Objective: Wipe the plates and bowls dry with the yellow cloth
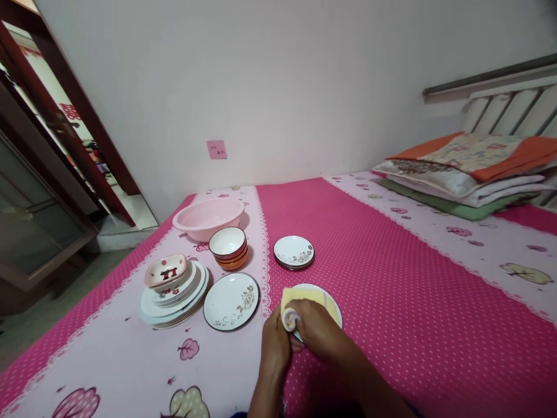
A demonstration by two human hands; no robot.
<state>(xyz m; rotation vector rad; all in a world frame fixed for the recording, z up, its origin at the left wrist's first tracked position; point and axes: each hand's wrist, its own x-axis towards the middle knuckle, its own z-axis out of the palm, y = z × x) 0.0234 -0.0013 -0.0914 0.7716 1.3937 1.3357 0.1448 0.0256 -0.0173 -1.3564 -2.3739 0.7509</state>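
Observation:
My right hand is closed on a folded yellow cloth and presses it against a white plate. The cloth covers most of the plate's face, and one edge of it curls up at the left. At the plate's near left edge, my left hand grips the rim; its fingertips are mostly hidden under the plate and cloth. Just beyond sits a short stack of small white plates with dark rims and a brown flower print. To the left lies a larger plate of the same pattern.
Farther left are stacked bowls, a pile of plates topped by a pinkish dish, and a pink basin. Folded bedding lies at the back right, near a radiator. A pink patterned sheet covers the bed.

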